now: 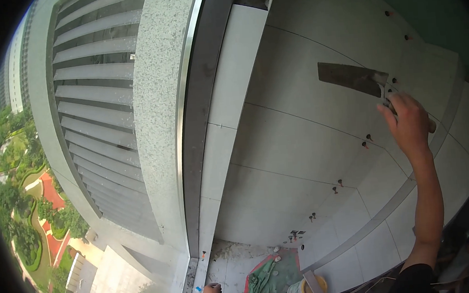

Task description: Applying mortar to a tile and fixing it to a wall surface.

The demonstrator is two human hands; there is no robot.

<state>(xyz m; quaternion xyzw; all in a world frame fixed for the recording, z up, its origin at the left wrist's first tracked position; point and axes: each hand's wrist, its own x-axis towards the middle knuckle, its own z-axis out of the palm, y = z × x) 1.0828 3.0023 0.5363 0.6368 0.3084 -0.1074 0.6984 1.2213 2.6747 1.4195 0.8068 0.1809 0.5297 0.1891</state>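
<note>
My right hand (410,117) is raised at the right, its fingers wrapped round the handle of a plastering trowel (348,78). The trowel's dark rectangular blade lies against or very close to the pale tiled wall (294,131); I cannot tell whether it touches. Several small dark and orange tile levelling clips (365,144) stick out along the joints near this hand. Low in the view, my left hand (213,291) is curled closed beside the white tiled sill. What it holds, if anything, is hidden. A small blue object (199,289) is right next to it.
A bucket (295,292) with a board across its top stands below, beside a crumpled green sheet (267,281) on the tiled floor. At the left, a dark window frame (203,94) borders a drop to outdoor louvres (94,75) and gardens. Cables run at the lower right.
</note>
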